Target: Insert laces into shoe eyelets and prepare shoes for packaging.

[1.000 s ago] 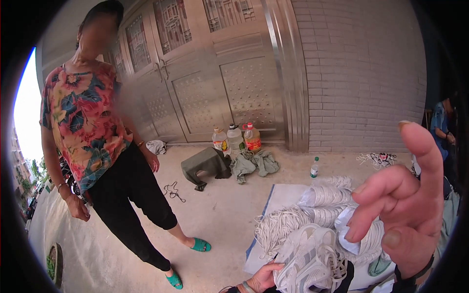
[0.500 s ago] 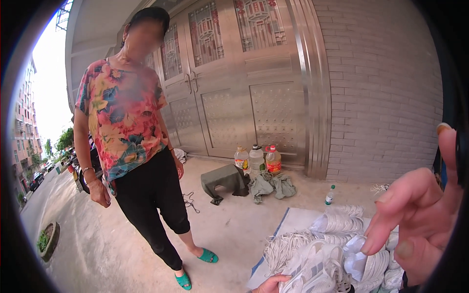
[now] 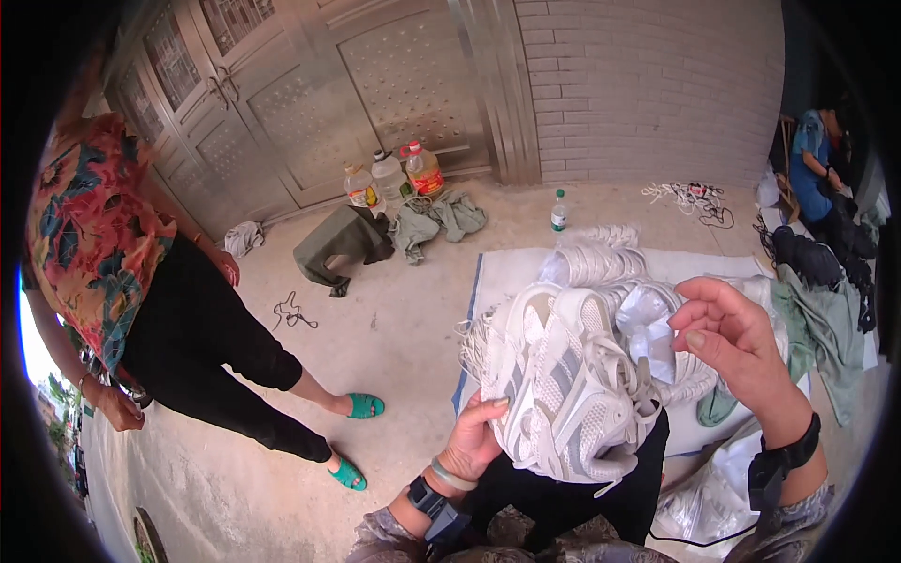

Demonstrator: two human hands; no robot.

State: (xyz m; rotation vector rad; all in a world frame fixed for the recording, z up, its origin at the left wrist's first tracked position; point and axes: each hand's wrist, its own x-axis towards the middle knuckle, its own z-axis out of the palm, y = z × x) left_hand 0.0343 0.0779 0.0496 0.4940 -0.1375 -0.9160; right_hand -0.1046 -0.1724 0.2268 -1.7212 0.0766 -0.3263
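My left hand grips the near left side of a bunch of white and grey mesh sneaker uppers, thumb on top, above my dark-trousered lap. Loose white laces hang about the uppers. To the right of them, my right hand is raised with the fingers bent and apart from the thumb, and nothing shows between them. Just behind and beside that hand lie wound bundles of white shoelaces, one partly wrapped in clear plastic. The uppers hide part of these bundles.
A white sheet lies under the bundles. At left stands a person in a floral top. Large bottles, green cloths and a small bottle stand or lie toward the metal door. Another person sits far right.
My view has swung down and to the right, so the uppers and both forearms now show. My right hand appears lower and farther from the camera; the left still holds the uppers.
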